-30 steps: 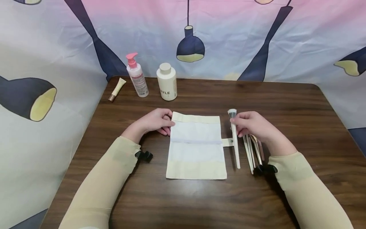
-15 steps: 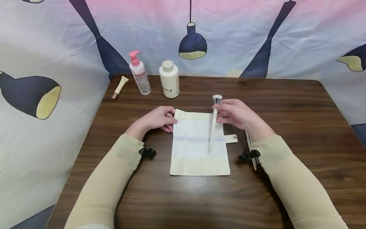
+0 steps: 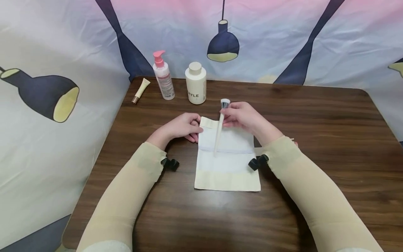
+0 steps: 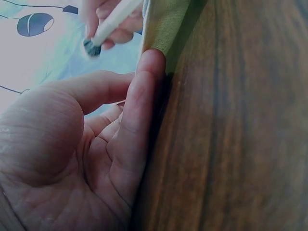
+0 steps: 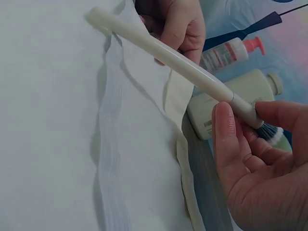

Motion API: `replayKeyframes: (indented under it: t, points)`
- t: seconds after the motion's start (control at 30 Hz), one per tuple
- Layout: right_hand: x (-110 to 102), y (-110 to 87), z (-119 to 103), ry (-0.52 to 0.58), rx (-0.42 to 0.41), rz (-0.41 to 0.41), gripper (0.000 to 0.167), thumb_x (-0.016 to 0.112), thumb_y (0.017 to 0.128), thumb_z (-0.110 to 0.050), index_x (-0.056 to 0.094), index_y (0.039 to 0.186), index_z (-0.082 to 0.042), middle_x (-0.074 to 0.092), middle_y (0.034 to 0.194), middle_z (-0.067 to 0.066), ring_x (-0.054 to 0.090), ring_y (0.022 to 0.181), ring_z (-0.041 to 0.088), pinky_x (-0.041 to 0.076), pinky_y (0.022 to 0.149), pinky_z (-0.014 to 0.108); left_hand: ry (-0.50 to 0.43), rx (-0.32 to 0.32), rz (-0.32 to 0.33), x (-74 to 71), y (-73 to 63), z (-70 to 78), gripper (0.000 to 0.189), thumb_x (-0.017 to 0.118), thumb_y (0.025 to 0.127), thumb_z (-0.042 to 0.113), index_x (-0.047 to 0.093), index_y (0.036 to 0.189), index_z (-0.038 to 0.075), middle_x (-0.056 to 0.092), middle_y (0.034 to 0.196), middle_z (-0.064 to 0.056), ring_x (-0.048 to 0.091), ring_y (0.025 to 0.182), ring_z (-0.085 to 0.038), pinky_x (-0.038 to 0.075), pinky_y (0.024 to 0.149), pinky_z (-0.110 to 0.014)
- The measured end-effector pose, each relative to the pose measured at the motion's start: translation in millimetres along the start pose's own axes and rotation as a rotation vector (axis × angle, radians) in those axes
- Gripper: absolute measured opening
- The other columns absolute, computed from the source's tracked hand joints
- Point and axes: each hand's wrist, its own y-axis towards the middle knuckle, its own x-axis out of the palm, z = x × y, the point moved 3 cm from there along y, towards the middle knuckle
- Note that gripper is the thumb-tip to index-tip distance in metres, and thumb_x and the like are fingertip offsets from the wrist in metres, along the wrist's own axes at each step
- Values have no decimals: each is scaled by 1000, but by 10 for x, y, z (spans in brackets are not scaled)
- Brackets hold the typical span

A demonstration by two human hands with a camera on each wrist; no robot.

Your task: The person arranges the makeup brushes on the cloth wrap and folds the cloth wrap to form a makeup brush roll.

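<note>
A cream makeup brush with white-and-dark bristles is pinched near its bristle end by my right hand. It slants over an unfolded cream and white fabric brush roll. In the right wrist view, the handle of the brush points at the far end of the pale elastic band; whether it touches is unclear. My left hand holds the roll's upper left edge between thumb and fingers. In the left wrist view, the left hand's fingers lie against that fabric edge.
At the back left of the brown table are a small cream tube, a pink-topped pump bottle and a white bottle. My right sleeve hides most of the roll's strap and the other brushes. A printed cloth hangs behind.
My right hand has carried the brush leftward from beside the roll to above its middle. The left hand keeps hold of the roll's edge. The head view has shifted slightly.
</note>
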Motion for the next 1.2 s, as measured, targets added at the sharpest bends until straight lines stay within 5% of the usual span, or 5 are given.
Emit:
replayKeyframes:
  t: [0.67,1.2]
  points:
    - [130,302,-49,47,-26,77,20,66,102,-15,61,112,3,66,86,11,68,73,17,65,72,28,3,-14,7,-6,3,46,22,60,102,10,54,121,1,71,88,-15,73,69,-23,65,67,-37]
    - [281,133,23,-100,14,-68,17,68,100,-12,63,99,4,71,77,12,73,69,19,65,69,30,6,-6,12,-11,-5,68,23,60,101,11,53,121,0,71,88,-16,73,70,-23,65,66,-37]
